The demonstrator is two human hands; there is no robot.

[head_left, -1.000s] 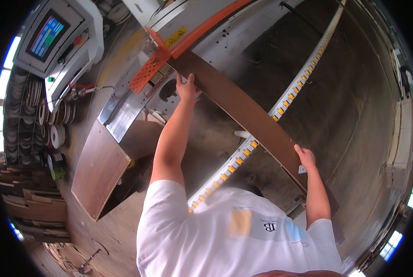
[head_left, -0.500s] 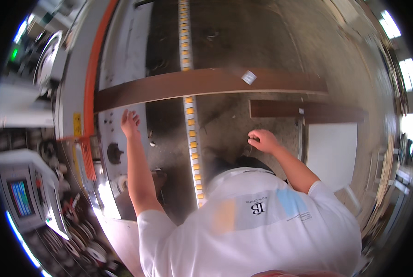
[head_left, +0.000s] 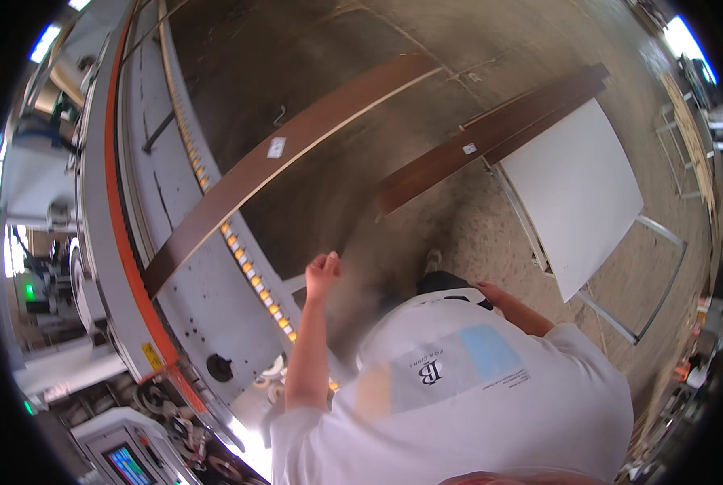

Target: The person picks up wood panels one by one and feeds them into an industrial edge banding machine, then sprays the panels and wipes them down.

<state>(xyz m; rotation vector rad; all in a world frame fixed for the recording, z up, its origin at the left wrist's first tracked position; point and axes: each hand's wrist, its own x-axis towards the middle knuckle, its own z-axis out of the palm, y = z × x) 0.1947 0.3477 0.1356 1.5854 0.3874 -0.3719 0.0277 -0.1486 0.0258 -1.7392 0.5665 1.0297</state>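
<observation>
Left hand (head_left: pixel 322 273): raised between the machine and the person's body, apart from all boards. Fingers loosely curled and released—nothing is grasped.

Right hand (head_left: pixel 488 293): beside the waist, partly hidden by the white shirt (head_left: pixel 491 412). The state of its fingers cannot be told.

Long brown panel (head_left: pixel 353 103): lies across the machine bed (head_left: pixel 208 295) and over the roller strip (head_left: pixel 251 277), which has yellow rollers. One end meets the orange rail (head_left: pixel 119 210) along the bed's left edge; the other end projects past the bed's right edge, above the floor (head_left: pixel 426 242). A white label (head_left: pixel 276 147) is on its upper face.

White-topped bench (head_left: pixel 576 194): stands to the right on metal legs. Brown boards (head_left: pixel 426 179) lie along its far edge and overhang the left corner—well apart from the long panel.
</observation>
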